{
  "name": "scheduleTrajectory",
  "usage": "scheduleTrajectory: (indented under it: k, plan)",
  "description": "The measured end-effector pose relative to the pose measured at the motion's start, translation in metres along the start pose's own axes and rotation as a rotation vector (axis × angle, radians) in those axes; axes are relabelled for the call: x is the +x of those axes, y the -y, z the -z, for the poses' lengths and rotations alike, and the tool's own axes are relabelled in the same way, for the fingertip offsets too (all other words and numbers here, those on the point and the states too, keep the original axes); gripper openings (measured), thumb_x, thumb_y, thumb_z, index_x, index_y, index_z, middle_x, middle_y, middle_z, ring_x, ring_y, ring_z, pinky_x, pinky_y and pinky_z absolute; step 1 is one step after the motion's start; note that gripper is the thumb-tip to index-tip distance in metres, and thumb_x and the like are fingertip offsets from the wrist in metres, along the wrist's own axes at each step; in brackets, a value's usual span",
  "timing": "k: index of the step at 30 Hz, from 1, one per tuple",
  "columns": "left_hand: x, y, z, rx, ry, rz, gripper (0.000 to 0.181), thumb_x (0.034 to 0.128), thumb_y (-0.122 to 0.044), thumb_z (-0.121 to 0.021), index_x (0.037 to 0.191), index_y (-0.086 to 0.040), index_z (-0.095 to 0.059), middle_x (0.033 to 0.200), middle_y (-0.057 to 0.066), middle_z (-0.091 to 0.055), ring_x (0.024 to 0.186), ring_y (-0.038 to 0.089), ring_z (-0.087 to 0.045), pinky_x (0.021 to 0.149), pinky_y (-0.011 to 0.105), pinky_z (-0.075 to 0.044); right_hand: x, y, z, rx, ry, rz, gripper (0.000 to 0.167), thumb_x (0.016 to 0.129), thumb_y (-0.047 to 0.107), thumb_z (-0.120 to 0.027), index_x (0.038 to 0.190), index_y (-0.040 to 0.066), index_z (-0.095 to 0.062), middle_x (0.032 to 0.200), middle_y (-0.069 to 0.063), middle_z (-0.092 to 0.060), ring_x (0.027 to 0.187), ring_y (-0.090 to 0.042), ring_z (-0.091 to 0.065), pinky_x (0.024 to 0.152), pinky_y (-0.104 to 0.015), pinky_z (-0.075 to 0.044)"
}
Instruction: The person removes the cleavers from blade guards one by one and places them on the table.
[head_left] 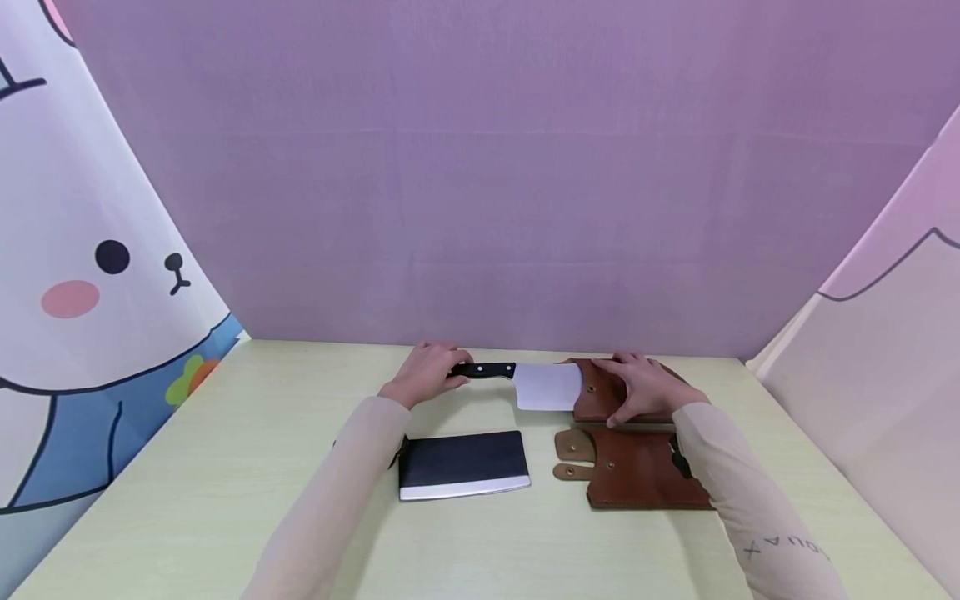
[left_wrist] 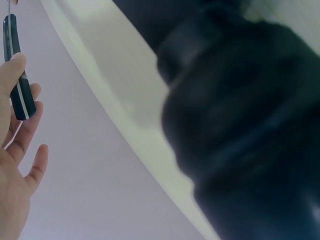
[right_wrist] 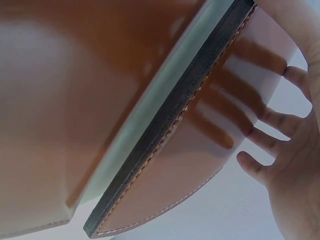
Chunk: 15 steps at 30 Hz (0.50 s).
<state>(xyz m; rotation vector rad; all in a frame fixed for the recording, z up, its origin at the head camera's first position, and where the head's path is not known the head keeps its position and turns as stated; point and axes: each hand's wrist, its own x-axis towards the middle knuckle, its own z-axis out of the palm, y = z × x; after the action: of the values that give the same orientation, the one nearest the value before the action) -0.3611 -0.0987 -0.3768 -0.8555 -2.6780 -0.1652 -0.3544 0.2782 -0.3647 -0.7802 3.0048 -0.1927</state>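
My left hand [head_left: 429, 374] pinches the black riveted handle of a cleaver [head_left: 547, 387], its thumb and fingers near the butt end; the left wrist view shows the same handle [left_wrist: 19, 95] edge-on. The bright blade points right and meets the mouth of a brown leather sheath [head_left: 589, 404]. How much of the blade is inside is hidden. Across that sheath my right hand [head_left: 649, 388] grips, thumb at the near edge and fingers at the far one. In the right wrist view, spread fingers touch the edge of the stitched sheath [right_wrist: 165, 175].
A second, dark-bladed cleaver [head_left: 465, 462] lies nearer, its handle partly behind the left sleeve. A second brown sheath [head_left: 637, 479], with two snap straps at its left, lies just below the first. A purple backdrop [head_left: 495, 208] closes off the table's far edge.
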Motion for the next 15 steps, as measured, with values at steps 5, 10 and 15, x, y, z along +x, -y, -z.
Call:
scheduleTrajectory:
  k: [5, 10, 15]
  plan:
    - [-0.0021, 0.0018, 0.0011, -0.010, -0.005, -0.004, 0.026, 0.0830, -0.032, -0.066, 0.106, -0.020, -0.065, 0.099, 0.000, -0.065, 0.093, 0.019, -0.061, 0.083, 0.044, -0.041, -0.0002, -0.0005, 0.0003, -0.001, 0.000, 0.003, 0.100, 0.056, 0.048, -0.082, 0.139, 0.013, -0.038, 0.135, -0.023, -0.037, 0.120, -0.043, -0.035, 0.091, -0.062, -0.035]
    - [-0.0034, 0.0046, 0.0018, -0.014, -0.001, -0.004, 0.026, 0.0834, -0.033, -0.065, 0.107, -0.021, -0.065, 0.100, -0.001, -0.065, 0.093, 0.018, -0.061, 0.083, 0.044, -0.040, 0.0004, -0.0003, 0.0008, -0.005, 0.002, 0.002, 0.101, 0.056, 0.048, -0.082, 0.139, 0.013, -0.038, 0.136, -0.024, -0.036, 0.121, -0.045, -0.034, 0.091, -0.063, -0.034]
    - [-0.0051, 0.0059, 0.0042, -0.025, -0.001, -0.006, 0.027, 0.0832, -0.032, -0.065, 0.107, -0.020, -0.065, 0.101, -0.001, -0.066, 0.093, 0.018, -0.061, 0.083, 0.044, -0.040, -0.0011, 0.0004, 0.0010, -0.007, -0.004, 0.003, 0.100, 0.056, 0.047, -0.082, 0.139, 0.013, -0.038, 0.135, -0.024, -0.037, 0.120, -0.044, -0.035, 0.091, -0.063, -0.034]
